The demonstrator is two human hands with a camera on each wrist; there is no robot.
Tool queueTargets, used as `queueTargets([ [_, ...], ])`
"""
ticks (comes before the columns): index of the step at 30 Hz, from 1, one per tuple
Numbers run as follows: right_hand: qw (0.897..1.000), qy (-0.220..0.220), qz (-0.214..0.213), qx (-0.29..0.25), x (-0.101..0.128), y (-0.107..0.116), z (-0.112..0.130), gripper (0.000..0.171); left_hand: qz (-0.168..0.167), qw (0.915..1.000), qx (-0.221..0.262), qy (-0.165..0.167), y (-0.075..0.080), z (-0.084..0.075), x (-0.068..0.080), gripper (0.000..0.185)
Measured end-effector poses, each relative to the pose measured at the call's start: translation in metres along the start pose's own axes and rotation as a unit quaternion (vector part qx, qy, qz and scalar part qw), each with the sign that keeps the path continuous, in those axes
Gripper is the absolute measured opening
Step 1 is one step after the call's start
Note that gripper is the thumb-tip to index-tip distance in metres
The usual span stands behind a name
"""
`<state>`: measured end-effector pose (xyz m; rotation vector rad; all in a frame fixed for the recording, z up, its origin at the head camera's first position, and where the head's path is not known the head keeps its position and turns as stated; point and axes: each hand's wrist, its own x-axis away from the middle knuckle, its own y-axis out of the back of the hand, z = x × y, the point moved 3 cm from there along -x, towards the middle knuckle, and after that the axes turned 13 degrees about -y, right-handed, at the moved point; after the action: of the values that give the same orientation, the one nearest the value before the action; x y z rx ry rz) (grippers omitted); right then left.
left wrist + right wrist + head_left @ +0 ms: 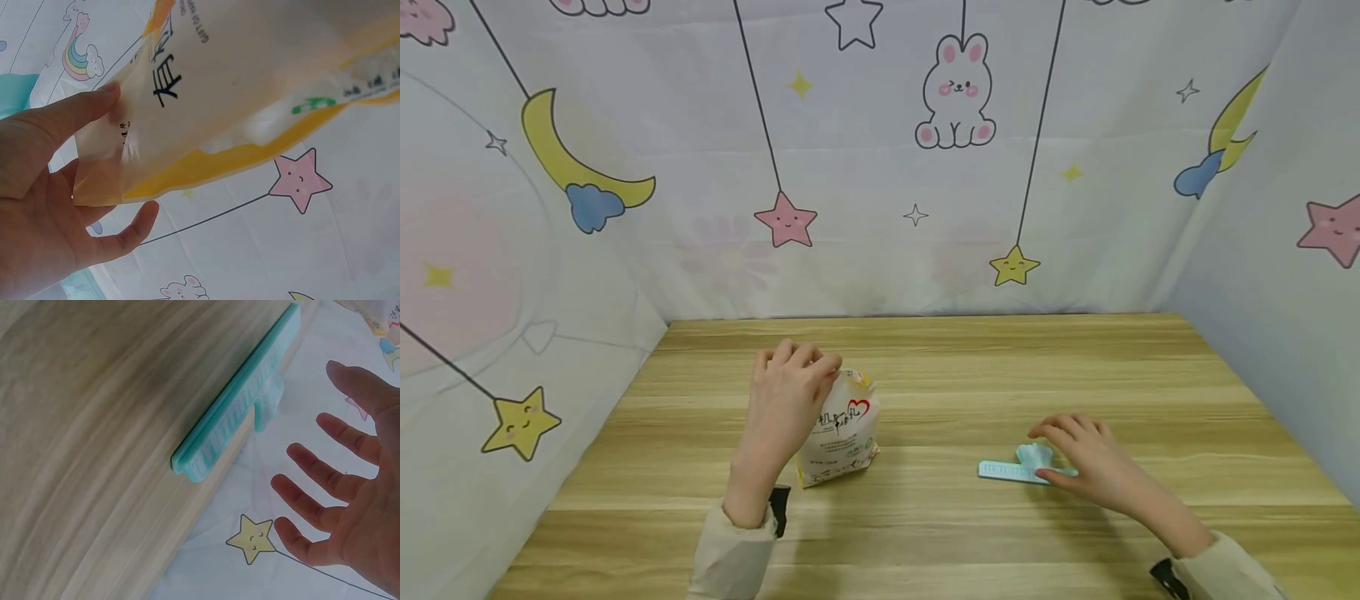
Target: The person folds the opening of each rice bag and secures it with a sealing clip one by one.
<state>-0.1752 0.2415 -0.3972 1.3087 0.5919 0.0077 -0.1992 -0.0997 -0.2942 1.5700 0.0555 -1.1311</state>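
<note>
My left hand (786, 404) pinches the top edge of a white plastic bag (844, 437) that stands on the table, left of the middle. In the left wrist view the thumb lies on the front of the bag (231, 94), with fingers behind its yellow-edged corner. Black Chinese characters and a red heart are printed on it. To the right, a light teal bag clip (1009, 472) with a raised tab lies on the table. My right hand (1097, 471) hovers at the clip's right end, thumb and fingers spread apart. The right wrist view shows that palm holding nothing beside the clip (240, 403).
The wood-grain table (925, 542) carries both things, the bag on the left and the clip on the right. A white cloth backdrop (880, 267) with cartoon stars, moons and a rabbit hangs behind the table and along both sides.
</note>
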Motion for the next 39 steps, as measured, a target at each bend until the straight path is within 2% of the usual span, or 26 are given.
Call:
queueTargets([
  [8, 0.999, -0.015, 0.036, 0.025, 0.002, -0.007, -0.002, 0.046, 0.003, 1.0, -0.001, 0.0, 0.001, 0.0, -0.001, 0.006],
  [16, 0.998, -0.017, 0.046, 0.042, 0.004, -0.012, -0.005, 0.047, 0.004, 1.0, 0.002, 0.002, 0.001, 0.0, -0.001, 0.006],
  [23, 0.994, -0.032, 0.08, 0.062, 0.005, -0.015, -0.007, 0.047, 0.002, 1.0, 0.004, 0.005, 0.001, 0.0, 0.0, 0.006],
  [39, 0.993, -0.037, 0.094, 0.067, 0.006, -0.021, -0.01, 0.048, 0.007, 0.9999, 0.001, 0.008, 0.001, 0.0, 0.0, 0.007],
])
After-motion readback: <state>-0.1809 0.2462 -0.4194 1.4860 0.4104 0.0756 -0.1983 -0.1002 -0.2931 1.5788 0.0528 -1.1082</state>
